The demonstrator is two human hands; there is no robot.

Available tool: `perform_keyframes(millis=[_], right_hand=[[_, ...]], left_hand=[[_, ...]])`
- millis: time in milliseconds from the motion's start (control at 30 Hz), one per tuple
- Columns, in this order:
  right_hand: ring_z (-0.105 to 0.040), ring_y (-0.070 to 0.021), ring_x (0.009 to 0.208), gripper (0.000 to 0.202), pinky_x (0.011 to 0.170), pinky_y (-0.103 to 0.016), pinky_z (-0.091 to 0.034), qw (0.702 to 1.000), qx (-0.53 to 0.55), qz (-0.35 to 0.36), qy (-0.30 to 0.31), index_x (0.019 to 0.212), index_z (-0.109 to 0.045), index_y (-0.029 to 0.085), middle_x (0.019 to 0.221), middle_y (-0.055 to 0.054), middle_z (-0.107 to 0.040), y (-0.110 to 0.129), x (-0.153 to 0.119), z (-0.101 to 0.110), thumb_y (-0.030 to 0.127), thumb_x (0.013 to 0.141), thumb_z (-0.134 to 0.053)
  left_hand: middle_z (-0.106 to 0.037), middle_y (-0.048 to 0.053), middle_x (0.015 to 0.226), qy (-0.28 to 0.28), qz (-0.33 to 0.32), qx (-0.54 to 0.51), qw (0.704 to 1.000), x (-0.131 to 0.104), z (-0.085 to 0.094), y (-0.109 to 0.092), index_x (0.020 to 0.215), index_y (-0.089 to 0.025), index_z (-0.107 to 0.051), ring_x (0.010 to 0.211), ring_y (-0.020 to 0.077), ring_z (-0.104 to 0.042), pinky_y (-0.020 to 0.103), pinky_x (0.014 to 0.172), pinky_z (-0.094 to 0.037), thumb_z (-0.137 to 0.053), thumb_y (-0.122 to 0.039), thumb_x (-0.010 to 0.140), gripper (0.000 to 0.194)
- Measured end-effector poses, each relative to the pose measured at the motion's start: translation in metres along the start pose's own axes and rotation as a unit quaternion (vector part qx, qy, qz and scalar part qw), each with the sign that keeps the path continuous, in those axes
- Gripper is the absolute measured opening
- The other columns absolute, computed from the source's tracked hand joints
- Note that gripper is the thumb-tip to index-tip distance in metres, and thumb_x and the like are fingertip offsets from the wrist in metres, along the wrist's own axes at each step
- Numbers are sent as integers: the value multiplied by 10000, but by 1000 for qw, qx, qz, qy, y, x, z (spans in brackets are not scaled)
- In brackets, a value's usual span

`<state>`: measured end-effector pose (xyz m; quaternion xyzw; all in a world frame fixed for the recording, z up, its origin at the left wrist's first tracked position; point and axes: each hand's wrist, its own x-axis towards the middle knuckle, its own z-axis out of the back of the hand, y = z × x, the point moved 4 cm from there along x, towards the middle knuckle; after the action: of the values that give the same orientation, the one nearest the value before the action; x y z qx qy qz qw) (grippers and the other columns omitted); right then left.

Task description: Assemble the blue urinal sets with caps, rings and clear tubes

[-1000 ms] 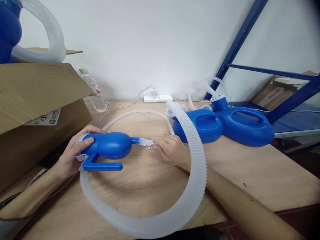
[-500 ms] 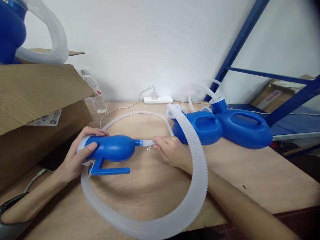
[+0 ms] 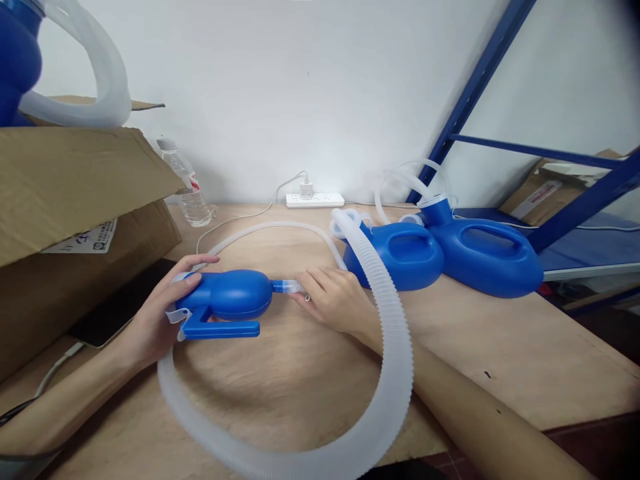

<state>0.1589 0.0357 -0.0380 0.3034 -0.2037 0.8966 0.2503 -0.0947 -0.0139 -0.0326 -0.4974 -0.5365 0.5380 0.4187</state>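
Observation:
My left hand (image 3: 165,300) grips the wide end of a blue plastic urinal head (image 3: 240,293), which lies on its side with its bar handle (image 3: 223,329) facing me. Its thin nozzle points right into a short clear sleeve at the end of a clear hose (image 3: 291,287). My right hand (image 3: 337,300) is closed on that hose just past the nozzle. A small wire hose clip (image 3: 307,298) shows at its fingertips. A wide ribbed tube (image 3: 395,333) loops from under my left hand, round the front, and up over my right forearm.
Two blue urinal bottles (image 3: 415,257) with handles stand to the right on the wooden table (image 3: 500,360). At left are an open cardboard box (image 3: 75,187), a phone (image 3: 127,300) and a water bottle (image 3: 190,193). A power strip (image 3: 315,200) lies by the wall.
My left hand has turned the urinal head slightly, and its white rim is now mostly hidden. My right fingers have shifted left along the hose, closer to the nozzle, covering more of the clip.

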Motion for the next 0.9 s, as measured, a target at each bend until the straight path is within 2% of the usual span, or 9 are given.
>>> perform_keyframes(millis=[133, 233, 333, 433, 533, 667, 800, 900], right_hand=[[-582, -141, 670, 308, 567, -309, -376, 999, -6, 34, -12, 1046, -684, 167, 798, -14, -691, 3, -1, 3, 312, 1112, -421], [-566, -125, 644, 270, 527, -295, -354, 998, 6, 58, -25, 1111, -681, 166, 774, 0, -660, 3, -3, 7, 338, 1102, -474], [-535, -113, 606, 277, 505, -294, -327, 997, 6, 63, -41, 1023, -680, 166, 716, 19, -606, 4, -3, 12, 381, 1086, -516], [-504, -97, 587, 262, 508, -292, -315, 997, 7, 42, -66, 969, -667, 168, 678, 38, -576, 4, 0, 18, 356, 1085, -527], [-503, -93, 589, 228, 506, -288, -306, 997, 26, 30, -69, 1004, -668, 156, 669, 45, -575, 3, 2, 21, 320, 1086, -533], [-500, -95, 581, 209, 513, -281, -302, 996, 64, 29, -57, 1014, -675, 159, 663, 42, -576, 0, 0, 19, 297, 1084, -534], [-514, -98, 570, 277, 521, -271, -326, 992, 112, 19, -51, 944, -683, 161, 661, 27, -604, -3, -1, 16, 333, 1088, -519], [-558, -97, 579, 297, 520, -249, -365, 985, 168, 16, -44, 935, -679, 161, 695, 13, -664, -4, -1, 15, 336, 1095, -500]], left_hand=[[-661, -5, 874, 16, 31, 8, 999, -7, -1, -4, 998, -238, -696, 590, 124, -611, 200, 483, -545, -800, -469, 719, 377], [-680, 22, 898, 27, 40, 25, 999, -7, 3, -3, 989, -232, -736, 634, 145, -633, 220, 532, -559, -846, -433, 639, 418], [-710, 42, 979, 50, 2, 46, 998, -4, 9, 1, 992, -235, -754, 745, 164, -664, 199, 611, -554, -893, -357, 562, 468], [-727, 53, 1046, 78, -32, 63, 994, 1, 16, 6, 1017, -257, -736, 829, 199, -689, 220, 670, -566, -896, -367, 593, 467], [-723, 71, 1123, 99, -83, 95, 987, 4, 20, 6, 1044, -265, -722, 912, 238, -698, 249, 714, -583, -908, -395, 617, 483], [-703, 65, 1187, 123, -126, 126, 976, 1, 18, 3, 1057, -275, -712, 1031, 258, -681, 271, 813, -575, -917, -378, 635, 481], [-674, 35, 1218, 137, -155, 164, 965, -2, 16, 1, 1077, -306, -690, 1172, 263, -624, 300, 946, -532, -910, -364, 664, 471], [-655, 62, 1248, 181, -202, 193, 943, -3, 15, -1, 1116, -302, -680, 1214, 290, -619, 332, 952, -544, -911, -321, 680, 494]])
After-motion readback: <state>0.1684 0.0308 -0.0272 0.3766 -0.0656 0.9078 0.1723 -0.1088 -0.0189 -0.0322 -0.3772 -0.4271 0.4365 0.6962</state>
